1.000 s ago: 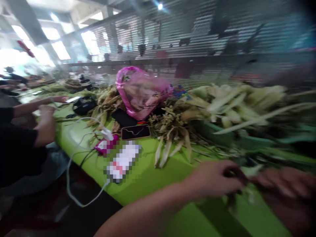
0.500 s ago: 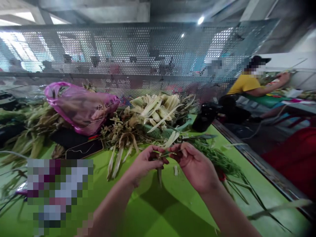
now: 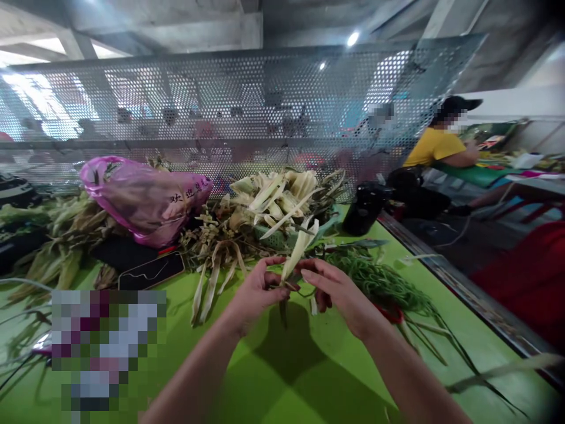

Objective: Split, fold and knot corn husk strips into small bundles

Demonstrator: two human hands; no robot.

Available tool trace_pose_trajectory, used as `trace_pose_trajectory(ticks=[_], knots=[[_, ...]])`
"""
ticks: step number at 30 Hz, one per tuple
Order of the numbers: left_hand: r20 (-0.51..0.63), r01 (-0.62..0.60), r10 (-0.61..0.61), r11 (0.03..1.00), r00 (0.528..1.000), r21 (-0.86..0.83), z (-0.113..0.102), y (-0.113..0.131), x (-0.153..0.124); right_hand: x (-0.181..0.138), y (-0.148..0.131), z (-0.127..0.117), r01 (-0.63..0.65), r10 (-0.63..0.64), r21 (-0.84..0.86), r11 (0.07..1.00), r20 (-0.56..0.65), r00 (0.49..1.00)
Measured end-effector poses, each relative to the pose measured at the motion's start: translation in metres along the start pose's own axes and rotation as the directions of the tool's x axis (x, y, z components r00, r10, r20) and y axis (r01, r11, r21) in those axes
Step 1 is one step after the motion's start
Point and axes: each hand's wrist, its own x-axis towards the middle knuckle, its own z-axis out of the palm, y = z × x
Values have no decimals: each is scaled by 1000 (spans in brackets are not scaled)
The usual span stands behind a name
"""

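In the head view, the pale husk piece (image 3: 301,250) is to the right of the pink bag (image 3: 145,203) and nearer to the person, up off the green table (image 3: 247,383). The left hand (image 3: 258,291), on that same near right side of the bag, pinches the husk's narrow base between thumb and fingers. The right hand (image 3: 339,291), farther right of the bag, is half curled with its fingertips just beside that base; whether it grips the thin green strand (image 3: 305,293) there, I cannot tell. The husk looks very light and papery, flexible across its blade and a little stiffer at the gathered base, probably dry rather than slippery, and likely to split lengthwise if pulled hard. The base seems the best place to take hold, with a light pinch. Its long axis rises from the fingers and leans rightward, away from the bag, the broader tip pointing up. A darker end (image 3: 283,316) hangs below the left fingers; its join is hidden.
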Motion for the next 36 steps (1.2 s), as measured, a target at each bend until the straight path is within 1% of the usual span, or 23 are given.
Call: trace_pose_trajectory(ticks=[2,3,6,9,12,14,19,21,26,28,30,33,35,36], knots=[[0,15,-16,998,1000,60,2,0,-1,-1,-1,6,7,-10,82,997,41,999],[0,26,-26,996,1000,89,2,0,-1,-1,-1,9,13,-17,113,993,37,999],[-4,73,-73,988,997,139,4,0,-1,0,1,13,23,-19,163,986,-25,999],[12,86,-88,986,996,142,4,0,-1,3,4,12,35,-21,151,988,-92,996],[15,60,-65,979,998,194,3,-1,0,3,5,9,59,-44,117,991,-133,990],[3,39,-41,970,999,242,1,-4,2,3,5,8,67,-54,100,993,-126,991],[-68,3,19,947,997,320,0,-9,6,-1,2,14,36,-36,100,994,-8,999],[-66,-21,47,939,997,344,0,-9,6,-2,1,15,24,-26,109,994,15,1000],[-30,-67,90,891,995,449,2,-7,3,-3,0,13,64,-53,130,989,-92,994],[-16,-63,78,895,997,442,2,-7,2,-2,0,11,94,-82,126,988,-98,992],[11,-61,62,916,998,396,4,-7,2,-3,-1,11,109,-100,126,986,-77,992],[77,-64,42,949,996,307,7,-5,1,-4,-2,11,87,-80,142,986,-53,995],[91,-75,50,951,995,298,9,-4,1,-5,-4,11,74,-62,167,983,-78,995],[80,-87,65,944,995,320,9,-4,1,-5,-4,10,79,-61,181,980,-104,993]])
